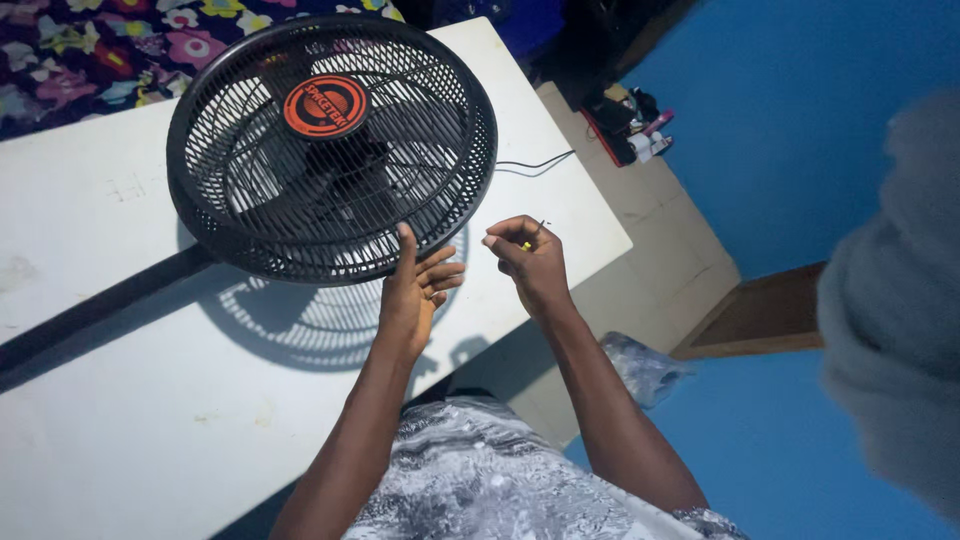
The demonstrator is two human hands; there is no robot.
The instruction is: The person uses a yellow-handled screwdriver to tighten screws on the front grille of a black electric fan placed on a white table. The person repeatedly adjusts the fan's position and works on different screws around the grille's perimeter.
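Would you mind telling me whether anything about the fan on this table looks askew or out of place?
The black fan is tilted, its near rim propped by the left hand, casting a shadow on the white table. The right hand pinches a small, thin item beside it. Nothing looks broken.

A room in a home is shown. Walls (pixel 800 120) painted bright blue are seen, with a pale tiled floor (pixel 650 260) beneath them. A flower-patterned bedspread (pixel 90 50) is laid behind the white surface (pixel 120 400). Small household bits (pixel 630 125) are heaped in the corner on the floor. A household fan (pixel 330 150) is stood on the surface, its thin cord (pixel 535 163) trailed off the edge.
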